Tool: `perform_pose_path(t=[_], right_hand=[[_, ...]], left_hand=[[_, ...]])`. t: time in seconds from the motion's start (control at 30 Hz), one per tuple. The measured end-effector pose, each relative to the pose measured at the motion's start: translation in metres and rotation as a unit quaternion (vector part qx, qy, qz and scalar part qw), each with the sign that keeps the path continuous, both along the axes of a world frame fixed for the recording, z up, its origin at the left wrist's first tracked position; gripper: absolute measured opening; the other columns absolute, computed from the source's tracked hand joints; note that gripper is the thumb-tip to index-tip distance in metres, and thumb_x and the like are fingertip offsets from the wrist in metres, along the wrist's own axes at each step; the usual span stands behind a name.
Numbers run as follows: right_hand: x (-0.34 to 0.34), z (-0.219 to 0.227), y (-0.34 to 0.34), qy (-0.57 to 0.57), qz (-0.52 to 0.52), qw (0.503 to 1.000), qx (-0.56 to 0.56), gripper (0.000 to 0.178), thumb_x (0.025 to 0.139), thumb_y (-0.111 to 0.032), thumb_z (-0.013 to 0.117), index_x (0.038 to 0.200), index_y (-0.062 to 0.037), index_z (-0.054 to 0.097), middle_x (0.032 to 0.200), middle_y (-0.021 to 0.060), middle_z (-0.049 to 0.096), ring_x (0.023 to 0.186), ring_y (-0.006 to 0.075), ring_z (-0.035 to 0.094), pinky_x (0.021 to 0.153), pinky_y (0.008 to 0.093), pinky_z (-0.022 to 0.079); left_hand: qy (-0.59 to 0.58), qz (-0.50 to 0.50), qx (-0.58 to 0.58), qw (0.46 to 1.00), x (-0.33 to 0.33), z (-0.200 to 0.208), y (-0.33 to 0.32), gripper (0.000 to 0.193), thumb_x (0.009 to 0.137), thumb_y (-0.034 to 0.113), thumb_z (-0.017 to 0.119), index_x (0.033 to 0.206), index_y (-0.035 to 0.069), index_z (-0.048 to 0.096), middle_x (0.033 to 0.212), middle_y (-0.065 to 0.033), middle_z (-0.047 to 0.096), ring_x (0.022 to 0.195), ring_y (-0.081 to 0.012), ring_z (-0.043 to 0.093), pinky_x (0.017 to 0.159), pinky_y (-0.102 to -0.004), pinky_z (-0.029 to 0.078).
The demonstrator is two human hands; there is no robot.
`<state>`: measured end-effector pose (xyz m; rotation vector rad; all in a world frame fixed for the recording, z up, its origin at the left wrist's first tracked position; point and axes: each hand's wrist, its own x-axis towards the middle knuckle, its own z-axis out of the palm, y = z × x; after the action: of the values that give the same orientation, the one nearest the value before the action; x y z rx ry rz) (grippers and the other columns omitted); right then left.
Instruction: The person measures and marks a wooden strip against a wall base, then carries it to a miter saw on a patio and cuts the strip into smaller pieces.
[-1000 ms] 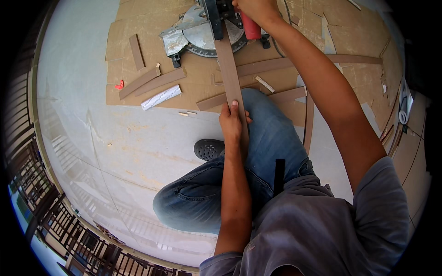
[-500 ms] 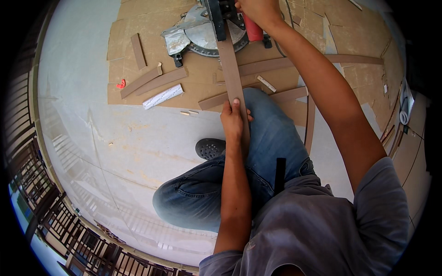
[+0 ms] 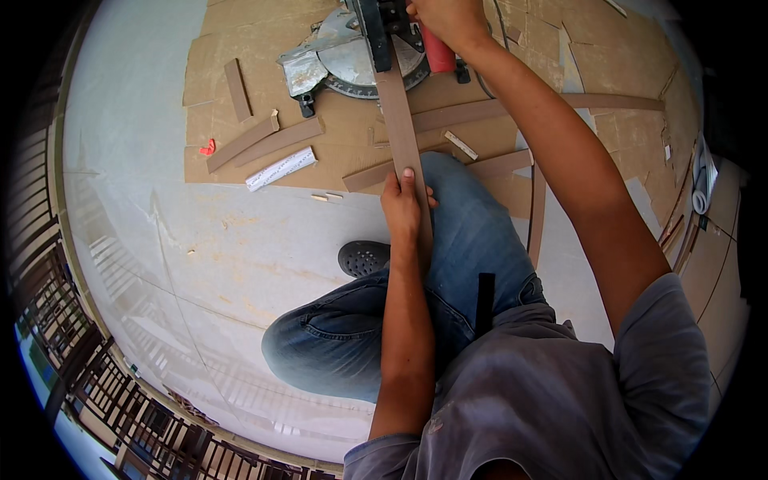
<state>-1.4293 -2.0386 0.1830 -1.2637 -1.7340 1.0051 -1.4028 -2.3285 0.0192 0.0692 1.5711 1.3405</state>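
A brown wooden strip point(image 3: 404, 132) runs lengthwise from the mitre saw point(image 3: 350, 60) back toward my lap. My left hand point(image 3: 402, 204) grips this strip in front of my bent knee, its thumb pressed on the top face and fingertips showing at the right edge. At the top of the view my right hand point(image 3: 452, 22) is closed on the saw's handle, partly cut off by the picture's edge. Beside it sits a red cylindrical part point(image 3: 438, 53) of the saw. The strip's far end lies under the saw's dark head, which hides the blade there.
Cardboard sheets point(image 3: 216, 88) cover the floor around the saw. Several brown offcuts point(image 3: 238, 90) lie to the left, near a white patterned roll point(image 3: 282, 168) and a red scrap point(image 3: 208, 147). Long strips point(image 3: 616, 102) stretch to the right. A power cord point(image 3: 483, 83) trails beside the saw.
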Motion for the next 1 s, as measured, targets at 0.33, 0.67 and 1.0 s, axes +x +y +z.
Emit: perform_pose_path(t=[0.33,0.67,1.0], right_hand=[[0.0002,-0.0053,0.0015,0.004,0.007,1.000,0.013,0.031,0.096,-0.028,0.071,0.115,-0.0050,0.064,0.076,0.0162,0.072,0.060,0.0259,0.072,0.056,0.0412,0.056],[-0.0002,-0.0068,0.0005,-0.004,0.007,1.000,0.015,0.030,0.096,-0.027,0.071,0.115,-0.0065,0.063,0.074,0.0155,0.072,0.060,0.0265,0.071,0.056,0.0420,0.055],[0.0008,-0.0043,-0.0032,-0.012,0.002,1.000,0.010,0.029,0.096,-0.028,0.071,0.115,-0.0072,0.063,0.075,0.0155,0.072,0.060,0.0266,0.072,0.054,0.0420,0.055]], left_hand=[[-0.007,0.002,0.005,1.000,-0.0010,0.0011,0.0028,0.036,0.110,0.037,0.057,0.103,0.001,0.056,0.074,-0.0140,0.067,0.055,-0.0217,0.065,0.054,-0.0373,0.059],[-0.005,0.000,0.006,1.000,-0.0030,-0.0019,0.0035,0.035,0.111,0.036,0.056,0.104,0.001,0.056,0.075,-0.0141,0.066,0.055,-0.0218,0.065,0.054,-0.0374,0.058],[-0.008,0.007,0.008,1.000,-0.0040,0.0022,0.0073,0.033,0.112,0.032,0.054,0.103,0.001,0.057,0.072,-0.0131,0.067,0.055,-0.0209,0.064,0.052,-0.0345,0.053]])
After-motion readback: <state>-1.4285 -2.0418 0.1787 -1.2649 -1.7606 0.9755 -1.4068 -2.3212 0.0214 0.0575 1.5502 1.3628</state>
